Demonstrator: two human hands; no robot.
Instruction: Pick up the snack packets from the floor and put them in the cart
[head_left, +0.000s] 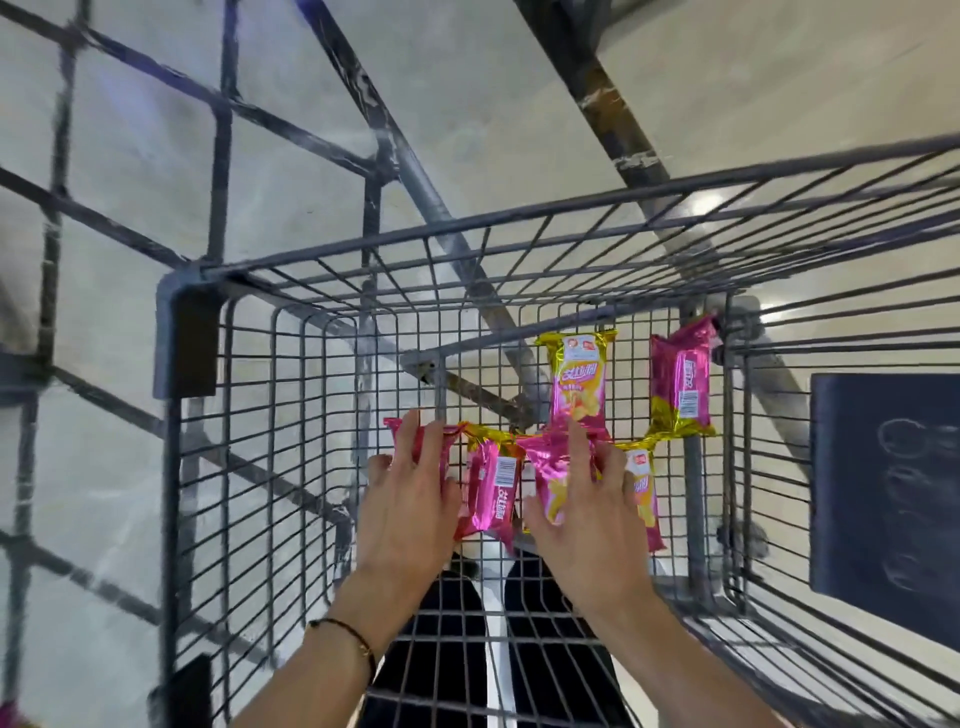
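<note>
Two hands inside the cart (467, 231). Left hand (405, 501): fingers straight, resting on a pink snack packet (397, 435). Right hand (576, 514): fingers spread, touching a second packet (545, 467). Third packet (493, 483) between them, fourth packet (644, 493) beside; fifth packet (576, 379) and sixth packet (680, 379) deeper in the cart.

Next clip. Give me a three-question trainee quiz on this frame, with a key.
1. True or false: the left hand and the right hand both reach into the wire cart.
2. The snack packets are mainly: A blue, B pink and gold, C green.
3. Which wrist wears the dark bracelet?
Key: 1 true; 2 B; 3 left.
</note>
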